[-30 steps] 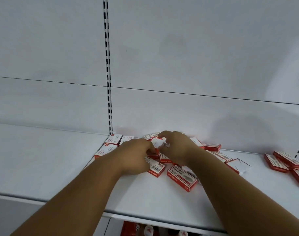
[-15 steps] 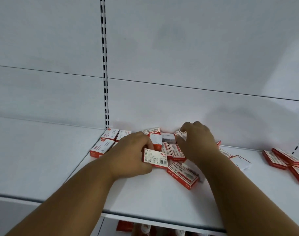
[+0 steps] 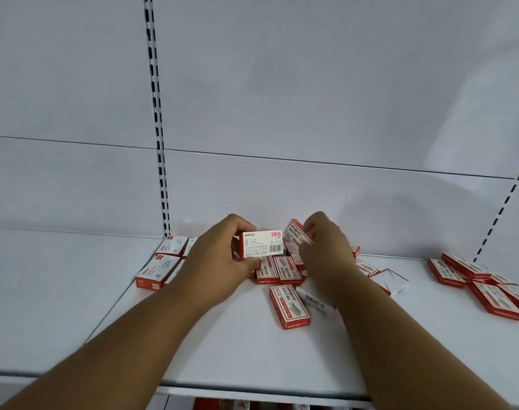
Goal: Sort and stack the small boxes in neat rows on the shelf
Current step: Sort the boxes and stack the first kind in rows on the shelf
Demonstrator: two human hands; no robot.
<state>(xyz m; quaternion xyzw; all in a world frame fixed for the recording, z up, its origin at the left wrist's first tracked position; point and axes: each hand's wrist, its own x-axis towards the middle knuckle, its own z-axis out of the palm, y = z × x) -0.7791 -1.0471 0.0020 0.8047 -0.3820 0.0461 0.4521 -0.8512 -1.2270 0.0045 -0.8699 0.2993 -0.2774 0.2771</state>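
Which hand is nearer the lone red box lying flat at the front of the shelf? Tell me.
Right. The right hand, gripping a tilted box, is just behind the lone red box. The left hand, holding a white-faced box, is further to its left.

I can read "wengu" and a red "24/6" on the white face of the box (image 3: 262, 243) held up in my left hand (image 3: 219, 255), with a barcode at its lower right corner. The finer print there and on the other boxes is too small to read.
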